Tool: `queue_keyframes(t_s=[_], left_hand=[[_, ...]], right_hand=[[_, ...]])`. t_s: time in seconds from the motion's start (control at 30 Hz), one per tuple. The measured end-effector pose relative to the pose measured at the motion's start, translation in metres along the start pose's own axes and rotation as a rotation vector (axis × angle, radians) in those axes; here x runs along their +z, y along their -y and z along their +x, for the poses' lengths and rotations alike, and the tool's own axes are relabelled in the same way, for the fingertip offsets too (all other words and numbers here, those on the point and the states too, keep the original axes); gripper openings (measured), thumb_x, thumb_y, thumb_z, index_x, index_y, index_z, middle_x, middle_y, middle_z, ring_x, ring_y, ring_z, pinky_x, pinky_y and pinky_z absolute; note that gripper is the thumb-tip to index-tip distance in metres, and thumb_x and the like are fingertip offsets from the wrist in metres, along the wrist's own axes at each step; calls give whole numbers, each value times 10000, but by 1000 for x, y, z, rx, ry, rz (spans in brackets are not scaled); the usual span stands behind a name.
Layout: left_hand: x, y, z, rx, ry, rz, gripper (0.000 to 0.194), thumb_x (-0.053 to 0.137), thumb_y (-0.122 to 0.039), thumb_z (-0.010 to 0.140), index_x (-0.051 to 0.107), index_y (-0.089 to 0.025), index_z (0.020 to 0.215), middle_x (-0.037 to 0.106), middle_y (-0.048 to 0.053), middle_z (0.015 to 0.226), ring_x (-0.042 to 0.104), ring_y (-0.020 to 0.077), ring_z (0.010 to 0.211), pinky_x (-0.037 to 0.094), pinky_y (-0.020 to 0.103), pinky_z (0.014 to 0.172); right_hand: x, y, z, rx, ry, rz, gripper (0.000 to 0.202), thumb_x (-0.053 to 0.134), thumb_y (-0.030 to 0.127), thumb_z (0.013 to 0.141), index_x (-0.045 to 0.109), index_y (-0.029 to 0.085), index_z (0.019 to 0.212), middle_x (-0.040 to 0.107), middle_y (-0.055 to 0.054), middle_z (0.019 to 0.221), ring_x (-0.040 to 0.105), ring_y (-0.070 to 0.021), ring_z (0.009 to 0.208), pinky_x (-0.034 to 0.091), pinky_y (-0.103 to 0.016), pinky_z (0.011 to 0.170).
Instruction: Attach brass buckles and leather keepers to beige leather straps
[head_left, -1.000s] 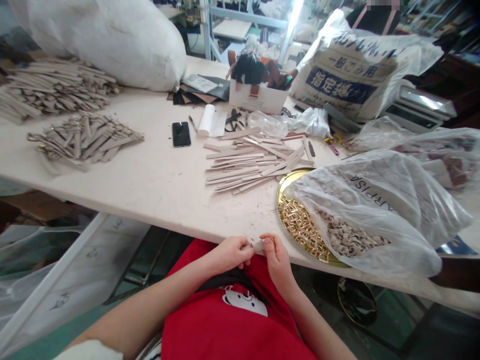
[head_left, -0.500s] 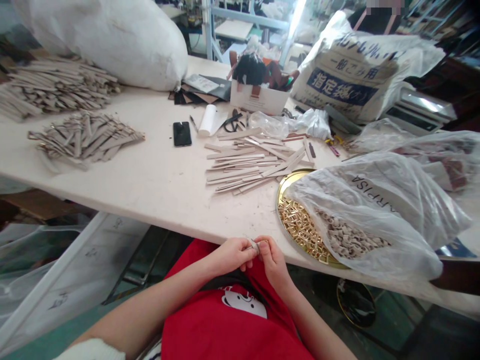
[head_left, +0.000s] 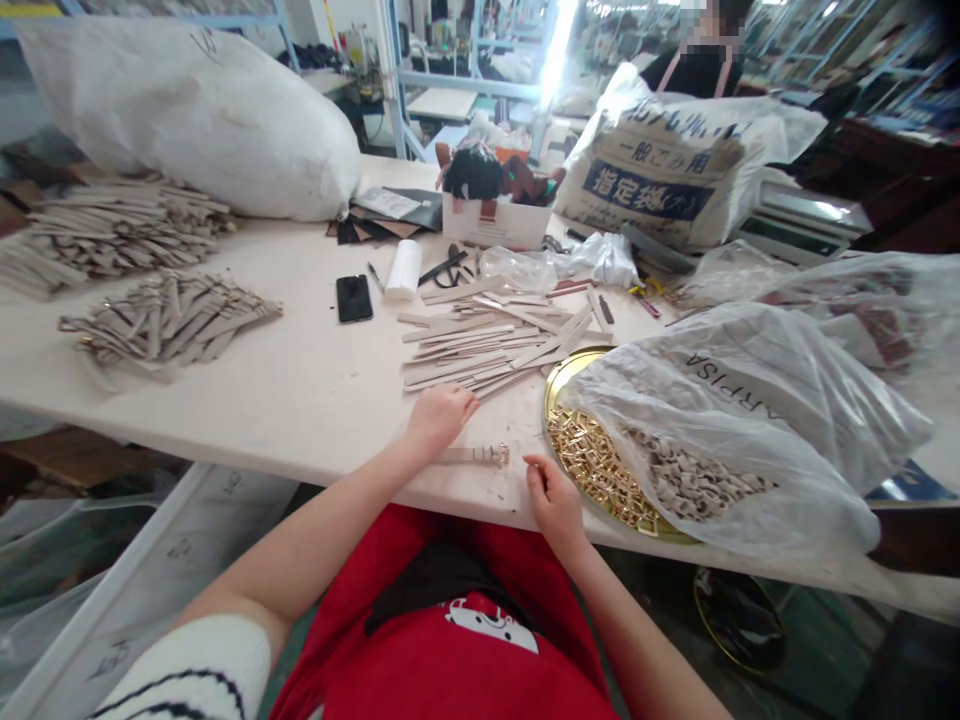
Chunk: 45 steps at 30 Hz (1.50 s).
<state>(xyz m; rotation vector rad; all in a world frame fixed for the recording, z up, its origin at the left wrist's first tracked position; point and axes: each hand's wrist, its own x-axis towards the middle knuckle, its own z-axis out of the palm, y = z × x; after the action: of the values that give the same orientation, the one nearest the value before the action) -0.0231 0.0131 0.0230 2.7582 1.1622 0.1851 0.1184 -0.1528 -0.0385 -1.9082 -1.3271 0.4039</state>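
My left hand (head_left: 442, 415) lies at the near edge of a loose pile of thin grey-beige strips (head_left: 480, 335). Its fingers are drawn together, with the tips against the pile; whether they grip a strip is hidden. Just below it on the table lies a finished-looking strap (head_left: 469, 456) with gold-coloured metal at its right end. My right hand (head_left: 556, 500) hovers by the table's front edge, left of the gold tray (head_left: 553, 385). Its fingers are loosely curled and apart, with nothing visible in them. Small gold buckles (head_left: 600, 465) fill the tray's left part.
A clear plastic bag (head_left: 750, 385) of small beige loops (head_left: 686, 470) overlaps the tray. Buckled straps (head_left: 172, 315) and a larger strip heap (head_left: 127, 225) are at left. A phone (head_left: 354, 298), white roll (head_left: 403, 270), box (head_left: 495, 220) and printed sack (head_left: 660, 175) stand farther back.
My hands were together over my lap, holding a small strap piece. They have parted: the left moved forward to the strips, the right toward the tray. A buckled strap now lies on the table.
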Motion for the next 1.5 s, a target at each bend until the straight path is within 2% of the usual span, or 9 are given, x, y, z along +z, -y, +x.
queue_keyframes(t_s=[0.2,0.5,0.63,0.73,0.83,1.0,1.23,1.4,1.5], left_hand=[[11,-9,43,-12,-3,76,223,450,-192,823,637,-86,884,604,154,919,554,246,894,392,347,748],[7,-10,39,3,34,123,240,398,-67,797,629,-77,859,609,147,837,587,230,781,409,334,674],[3,-19,28,32,25,103,238,392,-97,821,620,-86,889,597,146,900,565,235,873,399,346,737],[5,-25,8,97,64,52,248,431,-276,851,636,-142,889,601,102,887,564,203,860,404,306,738],[11,-28,-14,202,138,-59,308,498,-423,804,644,-168,896,603,79,857,563,193,838,412,284,733],[21,-29,-29,175,135,-154,238,532,-339,793,630,-159,913,584,80,877,545,194,857,407,298,772],[28,-30,-33,145,73,-201,232,526,-352,796,616,-179,921,574,67,894,524,196,874,401,310,781],[27,-34,-37,76,57,-262,193,562,-315,765,597,-167,883,587,67,896,527,203,885,397,323,802],[21,-37,-41,25,77,-370,182,567,-290,754,582,-169,889,611,54,896,542,190,868,402,307,797]], right_hand=[[-2,0,-2,-16,-21,37,257,387,296,862,586,171,965,643,-56,786,583,-183,711,443,-307,670],[-1,2,-1,-61,-41,29,242,398,270,855,593,173,960,666,-76,869,607,-196,791,454,-332,736],[-2,3,-1,-112,-34,-3,256,389,260,856,596,176,982,663,-81,905,607,-198,821,457,-335,752],[-3,4,-2,-171,-18,-25,284,377,240,861,583,185,1049,651,-81,950,596,-194,851,452,-327,766],[-3,6,-2,-236,51,-142,344,361,221,865,551,206,1151,634,-74,860,576,-188,785,441,-309,728],[3,11,0,-334,142,-408,405,370,216,855,505,231,1237,573,-68,702,521,-188,662,406,-292,635],[9,13,2,-282,118,-458,388,364,223,855,538,186,1200,599,-98,733,532,-215,669,409,-325,633],[4,14,-1,-176,33,-269,358,368,252,852,535,171,1158,632,-96,872,562,-209,778,429,-333,716],[0,18,1,-58,22,-155,338,392,323,851,566,153,1086,639,-84,833,566,-193,723,434,-324,685]])
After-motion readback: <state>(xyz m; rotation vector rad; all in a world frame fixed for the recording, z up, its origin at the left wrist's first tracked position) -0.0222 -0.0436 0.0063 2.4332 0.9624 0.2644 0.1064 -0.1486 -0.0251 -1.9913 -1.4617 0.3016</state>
